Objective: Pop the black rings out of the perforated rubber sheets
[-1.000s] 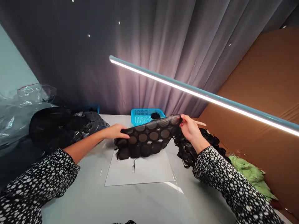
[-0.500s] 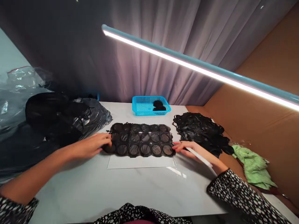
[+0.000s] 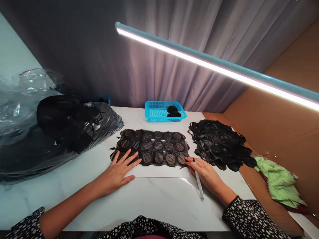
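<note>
A dark sheet (image 3: 159,146) with rows of round, ring-edged pieces lies over a white sheet (image 3: 159,171) on the table. My left hand (image 3: 119,172) rests with fingers spread on its lower left part. My right hand (image 3: 204,171) is at the lower right corner, its fingers closed round a thin white and silver tool (image 3: 198,182), which looks like tweezers and slants down toward the table's front. The fingertips of that hand touch the sheet's edge.
A blue basket (image 3: 147,114) with black round pieces stands behind the sheet. Black scraps (image 3: 219,142) are heaped at right, near a green cloth (image 3: 280,182). Bulky plastic bags (image 3: 62,132) of black material lie left. A lit tube lamp (image 3: 211,63) crosses above.
My left hand has moved from the sheet's left edge onto its lower left part and spread its fingers. The tool in my right hand has swung to point more toward the front.
</note>
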`<state>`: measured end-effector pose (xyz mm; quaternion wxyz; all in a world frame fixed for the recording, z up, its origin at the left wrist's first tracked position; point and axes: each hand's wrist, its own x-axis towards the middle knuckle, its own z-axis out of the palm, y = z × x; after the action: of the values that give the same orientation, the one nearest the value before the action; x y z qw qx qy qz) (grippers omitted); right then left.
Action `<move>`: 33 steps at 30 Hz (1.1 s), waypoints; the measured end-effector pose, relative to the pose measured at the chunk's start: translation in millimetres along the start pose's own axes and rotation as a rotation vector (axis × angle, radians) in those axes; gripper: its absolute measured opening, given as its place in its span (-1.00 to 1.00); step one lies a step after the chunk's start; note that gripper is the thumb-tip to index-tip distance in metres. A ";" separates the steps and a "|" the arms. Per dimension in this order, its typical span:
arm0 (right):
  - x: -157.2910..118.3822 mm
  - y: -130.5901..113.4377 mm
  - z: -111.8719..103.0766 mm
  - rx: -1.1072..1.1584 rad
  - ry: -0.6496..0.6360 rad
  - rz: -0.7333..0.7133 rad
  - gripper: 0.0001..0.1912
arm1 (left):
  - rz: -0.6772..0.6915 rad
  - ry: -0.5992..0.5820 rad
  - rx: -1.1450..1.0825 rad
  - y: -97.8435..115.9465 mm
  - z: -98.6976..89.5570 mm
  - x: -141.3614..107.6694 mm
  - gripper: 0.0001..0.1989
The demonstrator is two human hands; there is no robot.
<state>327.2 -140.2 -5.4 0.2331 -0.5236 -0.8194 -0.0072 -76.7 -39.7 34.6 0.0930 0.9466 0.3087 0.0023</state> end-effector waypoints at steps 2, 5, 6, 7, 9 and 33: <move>-1.8 -0.7 -1.4 -0.013 0.016 0.013 -0.69 | 0.012 -0.002 0.012 1.1 -2.9 -4.1 -0.41; -8.2 -3.9 -2.9 -0.015 0.031 0.038 -0.70 | 0.019 -0.034 0.018 5.5 -6.4 -12.0 -0.39; -11.4 -5.3 -3.3 -0.015 0.036 0.045 -0.69 | 0.018 -0.046 0.021 7.4 -6.7 -15.6 -0.38; -14.6 -6.7 -4.0 -0.011 0.040 0.051 -0.69 | 0.017 -0.054 0.025 9.1 -6.7 -19.5 -0.38; -19.2 -9.4 -7.0 0.010 0.038 0.068 -0.68 | 0.028 -0.063 0.035 10.7 -6.3 -26.2 -0.36; 65.4 0.3 -19.3 1.004 0.286 0.696 -0.33 | 0.118 0.167 -0.049 38.8 11.4 116.5 -0.38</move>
<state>312.3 -89.1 37.2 0.5466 -0.5804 -0.4651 0.3848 41.0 -4.2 24.1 0.0899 0.9571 0.2588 0.0945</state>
